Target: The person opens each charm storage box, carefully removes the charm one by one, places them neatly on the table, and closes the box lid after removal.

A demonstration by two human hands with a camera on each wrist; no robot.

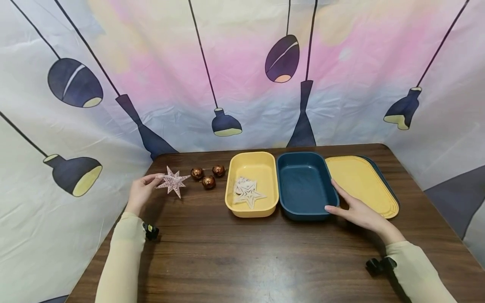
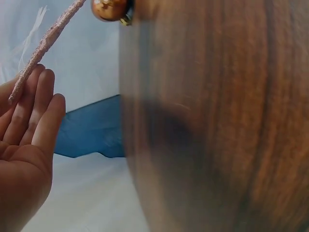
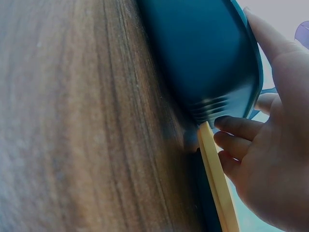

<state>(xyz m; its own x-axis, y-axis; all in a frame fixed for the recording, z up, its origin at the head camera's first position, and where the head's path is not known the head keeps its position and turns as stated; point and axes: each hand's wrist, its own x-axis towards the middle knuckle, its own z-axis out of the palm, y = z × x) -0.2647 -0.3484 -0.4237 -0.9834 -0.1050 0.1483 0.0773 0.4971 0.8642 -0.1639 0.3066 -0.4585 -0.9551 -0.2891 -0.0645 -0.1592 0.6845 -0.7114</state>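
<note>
At the left of the head view, my left hand pinches a glittery pink star ornament by one point, between thumb and fingers. In the left wrist view the star appears edge-on, its hanging thread loose beside it. Several shiny copper-brown bauble balls lie just right of the star, the nearest bauble close to its tip. My right hand rests against the right side of a dark blue box, thumb at its near right corner and forefinger along the rim. Inside, the blue box holds nothing.
Left of the blue box stands a yellow box holding pale star ornaments. A yellow lid lies over a dark blue lid at the right. Behind the wooden table hangs a printed cloth.
</note>
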